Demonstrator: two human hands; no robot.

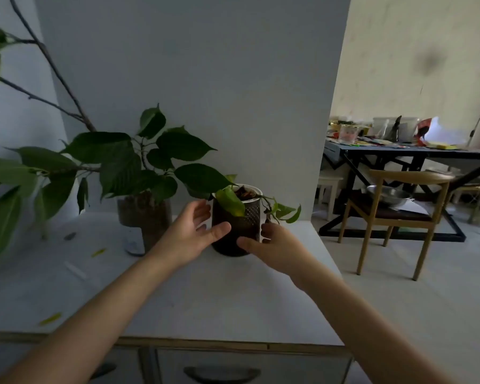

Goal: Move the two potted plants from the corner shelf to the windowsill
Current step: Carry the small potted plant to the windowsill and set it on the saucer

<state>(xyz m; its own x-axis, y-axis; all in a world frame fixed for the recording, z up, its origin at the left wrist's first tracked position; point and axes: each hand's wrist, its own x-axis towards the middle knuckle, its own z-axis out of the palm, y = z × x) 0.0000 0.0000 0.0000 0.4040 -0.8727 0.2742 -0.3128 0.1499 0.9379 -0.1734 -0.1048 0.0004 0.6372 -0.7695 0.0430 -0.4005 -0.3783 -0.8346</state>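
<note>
Flanking the dark pot on the white counter, the left hand and right hand curled half open — thumbs touching it, grip not closed.

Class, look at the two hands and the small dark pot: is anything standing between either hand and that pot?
Nothing visible does. The left hand and right hand flank the small dark pot, thumbs on its front. A drooping yellow-green leaf only hangs over the rim above them.

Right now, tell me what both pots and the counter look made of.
Dark pot: likely plastic, with a perforated wall and white rim.
Clear pot: glass or clear plastic; the brown fill shows through.
Counter: smooth matte white top, pale wood-like front edge, probably laminated board.
</note>
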